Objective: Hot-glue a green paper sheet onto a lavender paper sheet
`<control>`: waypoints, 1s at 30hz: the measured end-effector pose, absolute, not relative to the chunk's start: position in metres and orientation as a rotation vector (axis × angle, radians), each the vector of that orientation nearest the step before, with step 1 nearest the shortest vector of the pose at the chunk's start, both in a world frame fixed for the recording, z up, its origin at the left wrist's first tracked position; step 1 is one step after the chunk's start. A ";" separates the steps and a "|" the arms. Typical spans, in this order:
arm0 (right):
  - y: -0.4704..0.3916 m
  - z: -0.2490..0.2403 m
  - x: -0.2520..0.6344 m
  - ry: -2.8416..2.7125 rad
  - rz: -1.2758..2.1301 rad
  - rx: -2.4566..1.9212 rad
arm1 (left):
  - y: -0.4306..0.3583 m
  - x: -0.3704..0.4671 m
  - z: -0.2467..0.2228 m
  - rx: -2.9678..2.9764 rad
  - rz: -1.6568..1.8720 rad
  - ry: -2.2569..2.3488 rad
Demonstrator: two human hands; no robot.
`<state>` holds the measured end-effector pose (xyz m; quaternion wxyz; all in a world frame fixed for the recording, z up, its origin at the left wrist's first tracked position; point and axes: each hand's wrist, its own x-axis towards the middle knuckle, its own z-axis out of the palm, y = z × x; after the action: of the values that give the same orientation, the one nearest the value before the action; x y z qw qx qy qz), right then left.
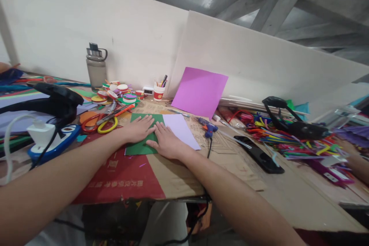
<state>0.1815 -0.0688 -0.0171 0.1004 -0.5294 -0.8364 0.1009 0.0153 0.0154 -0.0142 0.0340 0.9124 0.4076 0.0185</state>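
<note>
Both palms lie flat on a green sheet of paper, side by side with fingers stretched out. My left hand rests on its upper middle. My right hand presses near its right edge, thumb pointing left. A pale lilac sheet shows to the right of the green one, partly under my right hand; whether the two are joined I cannot tell. Beneath them is a red and brown cardboard mat. Left of my left hand lie scissors with yellow handles and scissors with red handles.
A blue glue gun and a black phone lie to the right. A purple sheet leans on the back board. At the back stand a bottle and a pen cup. A blue power strip sits left.
</note>
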 end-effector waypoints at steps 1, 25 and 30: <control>-0.069 -0.016 0.182 -2.478 0.304 -1.567 | 0.014 0.017 -0.020 2.841 0.038 1.236; -0.067 -0.018 0.189 -2.498 0.310 -1.491 | 0.013 0.014 -0.033 2.787 0.230 1.382; -0.069 -0.020 0.187 -2.498 0.276 -1.518 | 0.013 0.015 -0.030 2.793 0.198 1.365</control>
<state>0.1868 -0.0695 -0.0205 0.1023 -0.5143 -0.8463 0.0935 0.0151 0.0132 -0.0304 0.0132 0.8965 0.4383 0.0636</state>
